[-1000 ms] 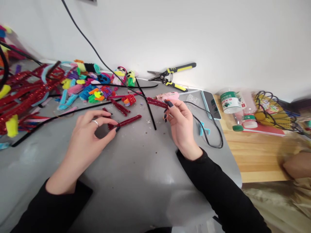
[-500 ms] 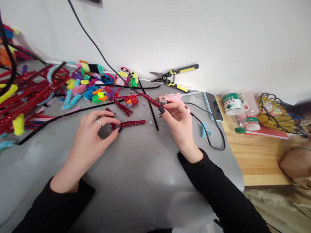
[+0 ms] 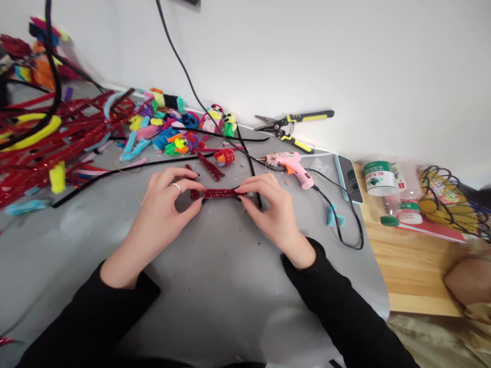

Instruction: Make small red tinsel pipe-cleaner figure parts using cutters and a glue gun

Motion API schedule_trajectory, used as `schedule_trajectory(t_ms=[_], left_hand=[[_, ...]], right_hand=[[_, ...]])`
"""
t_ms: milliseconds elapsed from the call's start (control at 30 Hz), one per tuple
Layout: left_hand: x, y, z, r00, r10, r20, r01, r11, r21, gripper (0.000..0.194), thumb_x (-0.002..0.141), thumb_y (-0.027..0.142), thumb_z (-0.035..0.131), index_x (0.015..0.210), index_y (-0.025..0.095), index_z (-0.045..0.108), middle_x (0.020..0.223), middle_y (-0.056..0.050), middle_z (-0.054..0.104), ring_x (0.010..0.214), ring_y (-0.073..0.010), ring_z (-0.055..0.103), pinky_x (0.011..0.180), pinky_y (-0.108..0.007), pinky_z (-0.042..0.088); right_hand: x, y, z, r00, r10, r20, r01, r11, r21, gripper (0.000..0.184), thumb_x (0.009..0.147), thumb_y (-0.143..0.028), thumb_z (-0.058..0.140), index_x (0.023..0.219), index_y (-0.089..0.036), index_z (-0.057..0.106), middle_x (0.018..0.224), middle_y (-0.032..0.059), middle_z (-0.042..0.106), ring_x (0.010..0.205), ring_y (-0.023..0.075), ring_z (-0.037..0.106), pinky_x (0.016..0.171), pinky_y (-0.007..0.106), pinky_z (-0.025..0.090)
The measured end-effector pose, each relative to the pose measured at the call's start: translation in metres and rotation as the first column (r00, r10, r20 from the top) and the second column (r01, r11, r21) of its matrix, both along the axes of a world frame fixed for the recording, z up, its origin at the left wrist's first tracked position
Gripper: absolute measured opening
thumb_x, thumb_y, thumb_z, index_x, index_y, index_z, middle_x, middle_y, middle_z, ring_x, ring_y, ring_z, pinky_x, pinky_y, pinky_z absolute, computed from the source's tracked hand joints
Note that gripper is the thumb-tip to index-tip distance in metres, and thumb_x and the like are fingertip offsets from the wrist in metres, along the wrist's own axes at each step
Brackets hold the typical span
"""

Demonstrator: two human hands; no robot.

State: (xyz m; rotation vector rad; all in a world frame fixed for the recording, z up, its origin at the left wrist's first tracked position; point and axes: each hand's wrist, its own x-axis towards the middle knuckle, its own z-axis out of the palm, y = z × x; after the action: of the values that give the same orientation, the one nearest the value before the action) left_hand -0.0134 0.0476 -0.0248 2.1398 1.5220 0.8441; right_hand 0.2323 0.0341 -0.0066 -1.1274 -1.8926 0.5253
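Observation:
A short dark-red glittery pipe cleaner piece is stretched level between my two hands, just above the grey table. My left hand pinches its left end between thumb and fingers; a ring sits on one finger. At the right end, the thumb and fingertips of my right hand are closed on it. Behind the hands lie a folded red pipe cleaner and a small red and orange coil. A pink hot glue gun rests on its side to the right.
Red tinsel pipe cleaners are heaped at left, beside colourful pipe-cleaner figures. Yellow-black pliers lie by the wall. A phone, bottles and a black wire basket stand right. A black cable hangs across.
My right hand has moved left and down, away from the glue gun, bringing its red pipe cleaner to the one in my left hand. The camera view has shifted slightly.

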Motion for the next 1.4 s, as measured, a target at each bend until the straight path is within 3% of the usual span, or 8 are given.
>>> schedule_trajectory(t_ms=[600,833,1167,1400], left_hand=[[0.002,0.001,-0.003,1.000,0.005,0.023,-0.005,1.000,0.005,0.017,0.098,0.034,0.057,0.101,0.028,0.073,0.129,-0.009,0.071,0.129,-0.0345,0.062,0.111,-0.054,0.052],[0.007,-0.001,0.005,0.998,-0.056,-0.031,0.057,0.998,0.041,0.029,0.099,0.029,0.054,0.122,0.030,0.074,0.132,-0.009,0.073,0.128,-0.0358,0.063,0.107,-0.057,0.050],[0.014,0.001,0.007,0.995,-0.052,-0.084,0.059,0.995,0.080,0.031,0.109,0.035,0.052,0.108,0.034,0.082,0.112,-0.005,0.083,0.117,-0.0330,0.066,0.096,-0.051,0.051],[0.015,0.006,-0.005,0.997,-0.035,-0.073,0.055,0.957,0.286,0.029,0.109,0.035,0.056,0.100,0.030,0.083,0.104,-0.006,0.082,0.105,-0.0321,0.067,0.087,-0.049,0.053]], right_hand=[[-0.001,0.004,-0.008,0.991,-0.042,0.125,0.039,0.999,0.022,0.018,0.100,-0.013,0.063,0.099,-0.028,0.073,0.104,0.0052,0.080,0.104,0.0260,0.066,0.095,0.047,0.054],[-0.001,0.005,-0.011,0.990,-0.048,0.130,0.045,0.999,0.028,0.018,0.100,-0.011,0.063,0.099,-0.027,0.073,0.108,0.0068,0.077,0.107,0.0261,0.064,0.094,0.046,0.053],[0.000,0.008,-0.017,0.984,-0.057,0.167,0.043,0.996,0.084,0.020,0.101,-0.010,0.064,0.098,-0.026,0.076,0.106,0.0076,0.075,0.106,0.0264,0.062,0.094,0.046,0.052],[0.002,0.015,-0.017,0.937,-0.096,0.337,0.044,0.987,0.158,0.021,0.110,-0.021,0.059,0.106,-0.024,0.080,0.109,0.0076,0.080,0.110,0.0263,0.064,0.099,0.047,0.049]])
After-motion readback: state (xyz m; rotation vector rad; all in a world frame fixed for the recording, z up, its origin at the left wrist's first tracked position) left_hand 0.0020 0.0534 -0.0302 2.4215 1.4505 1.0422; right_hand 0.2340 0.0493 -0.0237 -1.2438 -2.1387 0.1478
